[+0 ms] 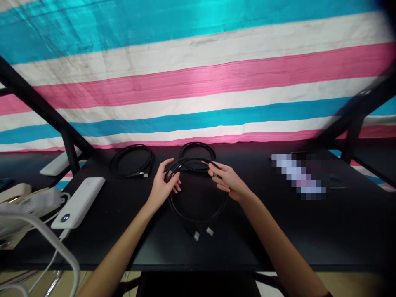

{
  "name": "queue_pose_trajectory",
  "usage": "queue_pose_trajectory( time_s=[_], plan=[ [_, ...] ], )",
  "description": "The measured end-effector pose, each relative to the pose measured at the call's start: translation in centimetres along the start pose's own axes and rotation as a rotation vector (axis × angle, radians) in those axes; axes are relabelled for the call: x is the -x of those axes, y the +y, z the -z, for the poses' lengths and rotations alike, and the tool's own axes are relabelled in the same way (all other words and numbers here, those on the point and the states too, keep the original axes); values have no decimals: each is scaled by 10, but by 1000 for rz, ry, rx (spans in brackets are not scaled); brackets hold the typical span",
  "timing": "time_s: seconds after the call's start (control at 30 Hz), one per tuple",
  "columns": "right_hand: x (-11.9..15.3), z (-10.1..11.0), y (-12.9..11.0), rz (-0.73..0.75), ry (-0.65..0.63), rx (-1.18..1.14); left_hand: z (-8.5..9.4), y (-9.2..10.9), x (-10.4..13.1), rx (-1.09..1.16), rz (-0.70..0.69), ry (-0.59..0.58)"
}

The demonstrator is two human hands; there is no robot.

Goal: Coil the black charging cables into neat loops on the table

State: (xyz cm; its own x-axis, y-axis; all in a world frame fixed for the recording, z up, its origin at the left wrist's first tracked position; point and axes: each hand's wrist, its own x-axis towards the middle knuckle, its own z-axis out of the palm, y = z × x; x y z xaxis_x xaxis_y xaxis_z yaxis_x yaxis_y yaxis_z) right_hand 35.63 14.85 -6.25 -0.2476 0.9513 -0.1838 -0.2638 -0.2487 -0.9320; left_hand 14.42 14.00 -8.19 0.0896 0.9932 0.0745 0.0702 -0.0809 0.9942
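A coiled black cable (198, 222) is between my two hands above the black table. My left hand (163, 180) curls round the left side of the coil, the thumb in front and the fingers passing behind and through the loop. My right hand (228, 178) pinches the coil's upper right side, and a thin brownish strip (204, 162) sticks out at its fingertips. Two plugs with pale ends hang at the bottom of the coil, the left plug (196, 236) and the right plug (210, 231).
Two more coiled black cables lie behind, one coil (132, 147) at left and another coil (198, 144) at centre. A white power bank (78, 202) with a cord lies left, near white chargers (40, 202). A blurred-out item (297, 173) lies right. Striped sheeting (198, 90) backs the table.
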Motion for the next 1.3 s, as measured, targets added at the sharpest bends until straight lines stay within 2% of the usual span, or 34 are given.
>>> queue_pose_trajectory(
  time_s=[0.07,0.13,0.33,0.4,0.53,0.7,0.8,0.93,1.0,1.13,1.3],
  plan=[
    [2,-4,3,-41,-65,105,1,0,0,-55,10,-44],
    [3,-8,6,-21,-66,219,1,-1,1,-100,31,-80],
    [2,-12,18,177,85,579,-3,-4,6,-199,55,-89],
    [0,-12,22,286,106,673,-3,-3,7,-216,39,-84],
    [-3,-11,29,490,94,850,-1,-4,6,-301,-39,-75],
    [-4,-11,33,515,98,1166,1,-12,3,-458,-236,-58],
    [-3,-11,35,524,51,1319,2,-16,2,-520,-258,-81],
    [-3,-10,37,548,29,1318,0,-14,4,-433,-228,-27],
    [-3,-10,37,568,48,1284,-2,-10,6,-352,-155,-25],
    [-2,-11,35,613,63,1198,-3,0,7,-215,56,-106],
    [-3,-12,34,619,57,1103,-3,8,9,-122,201,-255]
  ],
)
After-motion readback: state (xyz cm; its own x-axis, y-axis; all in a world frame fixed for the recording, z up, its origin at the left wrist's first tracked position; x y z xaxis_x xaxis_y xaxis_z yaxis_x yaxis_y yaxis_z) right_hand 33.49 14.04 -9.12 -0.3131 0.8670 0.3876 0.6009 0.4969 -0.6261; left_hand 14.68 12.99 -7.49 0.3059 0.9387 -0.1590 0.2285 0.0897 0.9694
